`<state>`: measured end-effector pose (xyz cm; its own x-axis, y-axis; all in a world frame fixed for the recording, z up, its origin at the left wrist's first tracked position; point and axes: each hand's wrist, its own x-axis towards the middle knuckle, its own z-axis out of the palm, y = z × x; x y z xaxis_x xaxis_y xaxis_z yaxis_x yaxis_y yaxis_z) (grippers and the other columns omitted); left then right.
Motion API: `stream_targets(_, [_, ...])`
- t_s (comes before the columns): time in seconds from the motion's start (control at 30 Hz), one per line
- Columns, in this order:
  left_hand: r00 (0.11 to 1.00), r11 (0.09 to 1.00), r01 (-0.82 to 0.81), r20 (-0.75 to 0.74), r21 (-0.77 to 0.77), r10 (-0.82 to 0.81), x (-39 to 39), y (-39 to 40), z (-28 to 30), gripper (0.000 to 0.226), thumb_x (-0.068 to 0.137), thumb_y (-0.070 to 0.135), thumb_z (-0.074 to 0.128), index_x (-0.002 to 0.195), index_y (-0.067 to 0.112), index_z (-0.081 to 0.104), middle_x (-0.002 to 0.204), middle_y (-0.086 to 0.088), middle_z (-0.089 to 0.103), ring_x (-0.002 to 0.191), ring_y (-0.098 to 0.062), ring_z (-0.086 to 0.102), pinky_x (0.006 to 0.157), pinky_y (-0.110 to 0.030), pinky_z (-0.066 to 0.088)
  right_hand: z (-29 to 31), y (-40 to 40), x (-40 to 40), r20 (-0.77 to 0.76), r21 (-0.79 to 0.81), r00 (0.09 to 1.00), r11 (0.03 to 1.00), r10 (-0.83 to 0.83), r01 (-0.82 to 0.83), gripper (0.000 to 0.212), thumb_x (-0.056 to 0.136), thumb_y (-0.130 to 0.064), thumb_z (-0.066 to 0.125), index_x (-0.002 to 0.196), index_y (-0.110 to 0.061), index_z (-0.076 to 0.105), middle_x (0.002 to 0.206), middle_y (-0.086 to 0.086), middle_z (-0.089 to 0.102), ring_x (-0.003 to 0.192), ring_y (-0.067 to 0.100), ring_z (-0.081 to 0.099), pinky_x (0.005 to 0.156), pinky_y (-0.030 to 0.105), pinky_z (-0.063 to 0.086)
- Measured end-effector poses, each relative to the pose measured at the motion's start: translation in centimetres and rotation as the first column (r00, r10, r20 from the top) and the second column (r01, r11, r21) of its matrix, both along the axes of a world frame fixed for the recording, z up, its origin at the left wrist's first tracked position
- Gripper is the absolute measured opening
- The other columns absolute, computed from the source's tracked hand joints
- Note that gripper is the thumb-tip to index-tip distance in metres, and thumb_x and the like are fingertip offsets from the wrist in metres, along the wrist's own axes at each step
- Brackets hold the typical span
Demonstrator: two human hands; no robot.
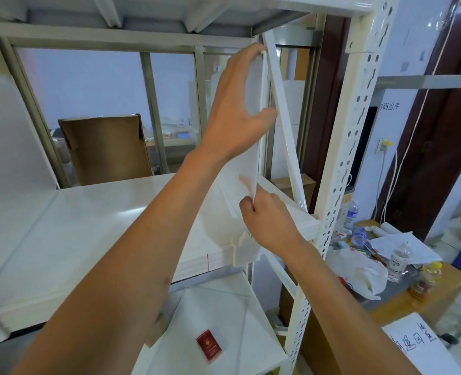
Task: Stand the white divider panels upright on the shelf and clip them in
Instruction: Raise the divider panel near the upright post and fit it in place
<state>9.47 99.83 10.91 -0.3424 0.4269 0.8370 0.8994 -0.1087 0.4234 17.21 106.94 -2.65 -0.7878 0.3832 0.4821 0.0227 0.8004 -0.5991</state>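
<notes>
Two hands (237, 112) (269, 220), upright divider panel (244, 185) half hidden

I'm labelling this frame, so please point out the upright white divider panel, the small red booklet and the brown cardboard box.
Upright white divider panel (244, 169): head view, lower flat face.
Small red booklet (209, 345): head view, cover centre, on the lower shelf.
Brown cardboard box (107, 150): head view, front face.

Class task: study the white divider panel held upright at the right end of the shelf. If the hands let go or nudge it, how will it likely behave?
The divider panel looks thin and stands on its edge, so it would probably tip if released. The left hand steadies its top while the right hand pinches its front edge, suggesting it is light. Its smooth surface may be slippery.
</notes>
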Motion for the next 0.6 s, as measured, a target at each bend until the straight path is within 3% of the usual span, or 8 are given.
stream_targets(0.1, [1.000, 0.999, -0.020, -0.003, 0.040, 0.020, -0.1, -0.2, -0.5, 0.078, 0.082, 0.012, 0.067, 0.148, 0.033, 0.031, 0.141, 0.032, 0.031, 0.140, -0.005, 0.032, 0.123, -0.046, 0.033, -0.4, -0.3, 0.0, -0.020, 0.024, 1.000, 1.000, -0.004, 0.004, 0.046, 0.099, -0.023, 0.038, 0.145, -0.021, 0.041, 0.063, 0.004, 0.054, 0.060, 0.027, 0.060, 0.063, 0.047, 0.057])
stream_targets(0.2, [0.999, 0.997, -0.047, -0.008, 0.066, 0.047, -0.4, -0.6, -1.0, 0.081, 0.082, 0.013, 0.063, 0.154, 0.024, 0.029, 0.147, 0.021, 0.030, 0.145, -0.011, 0.031, 0.124, -0.058, 0.032, -0.9, -0.4, -0.4, -0.046, 0.066, 0.999, 0.998, -0.010, 0.013, 0.044, 0.099, -0.023, 0.038, 0.143, -0.020, 0.042, 0.068, 0.007, 0.059, 0.061, 0.029, 0.061, 0.063, 0.049, 0.057])
stream_targets(0.3, [0.998, 0.994, -0.062, -0.021, 0.086, 0.064, -0.4, -0.8, -0.9, 0.083, 0.082, 0.013, 0.061, 0.158, 0.012, 0.026, 0.151, 0.012, 0.028, 0.149, -0.014, 0.027, 0.124, -0.059, 0.030, -1.1, -0.5, -0.5, -0.068, 0.080, 0.998, 0.997, -0.008, 0.013, 0.039, 0.100, -0.022, 0.038, 0.138, -0.018, 0.046, 0.065, 0.004, 0.056, 0.060, 0.028, 0.060, 0.061, 0.048, 0.056])
stream_targets(0.47, [0.996, 0.995, -0.062, -0.052, 0.074, 0.066, 0.4, -0.4, -0.8, 0.084, 0.084, 0.010, 0.061, 0.159, 0.009, 0.025, 0.164, -0.006, 0.030, 0.154, -0.026, 0.027, 0.124, -0.061, 0.030, -1.6, -0.7, -0.5, -0.125, 0.056, 0.992, 0.998, -0.025, 0.033, 0.030, 0.101, -0.022, 0.037, 0.122, -0.008, 0.053, 0.062, 0.001, 0.052, 0.055, 0.024, 0.055, 0.054, 0.040, 0.050])
stream_targets(0.6, [0.994, 0.996, -0.051, -0.094, 0.073, 0.058, 1.1, 0.1, -0.7, 0.083, 0.081, 0.003, 0.061, 0.157, 0.009, 0.028, 0.163, -0.009, 0.032, 0.152, -0.026, 0.029, 0.121, -0.061, 0.033, -2.0, -1.1, -0.3, -0.167, -0.009, 0.985, 0.999, -0.039, 0.038, 0.021, 0.103, -0.021, 0.037, 0.107, -0.010, 0.054, 0.059, 0.000, 0.049, 0.055, 0.026, 0.055, 0.052, 0.040, 0.046])
